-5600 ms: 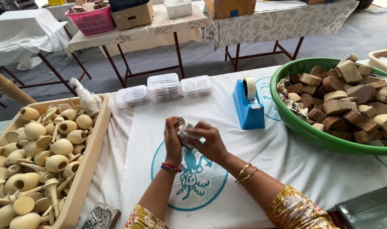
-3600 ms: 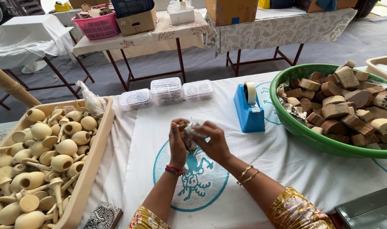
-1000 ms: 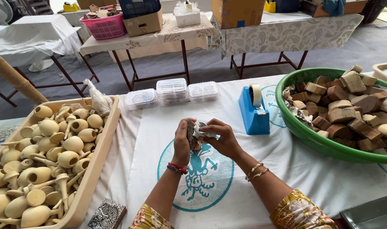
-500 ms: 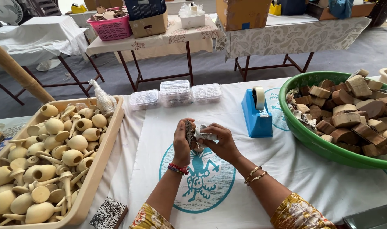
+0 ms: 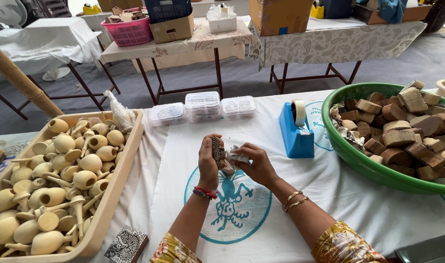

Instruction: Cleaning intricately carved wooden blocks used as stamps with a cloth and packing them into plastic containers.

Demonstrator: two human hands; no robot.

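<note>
**Carved block held upright between two hands over the white cloth**

The left hand (image 5: 209, 163) is wrapped around a small dark carved wooden block (image 5: 217, 152), holding it upright above the middle of the desk (image 5: 339, 195). The fingers hide most of the block; only its patterned edge shows. At three o'clock from it, the right hand (image 5: 255, 164) pinches a crumpled clear wrapper (image 5: 238, 157) pressed against the block. How far the wrapper covers the block is hard to tell.

Beneath the hands a teal printed emblem (image 5: 227, 207) is partly covered by the forearms. At two o'clock stands a blue tape dispenser (image 5: 295, 131). Further toward three o'clock a green basin (image 5: 359, 160) of wooden blocks runs off the picture's edge. At nine o'clock a wooden tray (image 5: 120, 185) holds pale gourd-shaped wooden pieces (image 5: 81, 165), its near end cut off. At twelve o'clock sit three clear lidded boxes (image 5: 203, 104); their contents cannot be made out. Another carved block (image 5: 127, 242) lies at seven o'clock, partly out of view.
</note>
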